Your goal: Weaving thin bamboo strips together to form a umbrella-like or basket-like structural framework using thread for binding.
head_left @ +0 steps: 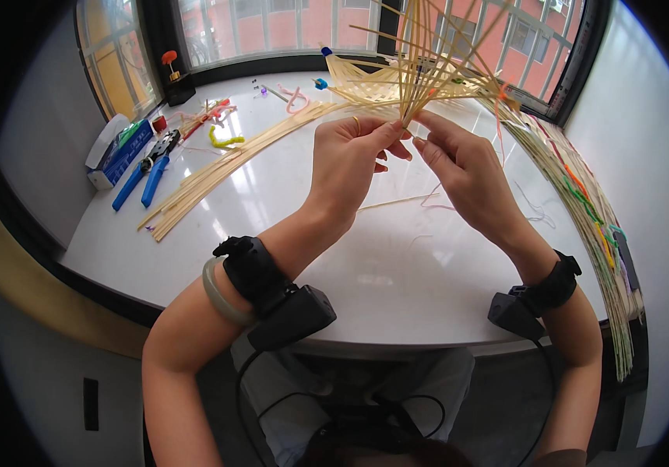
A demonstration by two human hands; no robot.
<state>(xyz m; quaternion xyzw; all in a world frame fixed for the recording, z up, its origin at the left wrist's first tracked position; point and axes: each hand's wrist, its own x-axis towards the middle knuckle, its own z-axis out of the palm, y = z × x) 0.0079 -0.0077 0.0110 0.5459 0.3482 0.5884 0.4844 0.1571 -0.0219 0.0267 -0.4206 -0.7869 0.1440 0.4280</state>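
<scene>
Raised above the white table (366,257) is a fan-shaped weave of thin pale bamboo strips (420,70), its strips spreading upward toward the window. My left hand (350,159) pinches the strips at their lower crossing point, thumb and fingers closed on them. My right hand (463,167) meets it from the right, fingertips pinching the same spot. Both wrists wear black strapped devices, and a pale green bangle sits on my left forearm.
A long bundle of loose bamboo strips (225,167) lies diagonally across the table's left half. Blue-handled pliers (147,171) and a blue and white box (120,152) sit at far left. Another bundle of strips with coloured ties (584,210) runs down the right edge. Small coloured bits lie near the window.
</scene>
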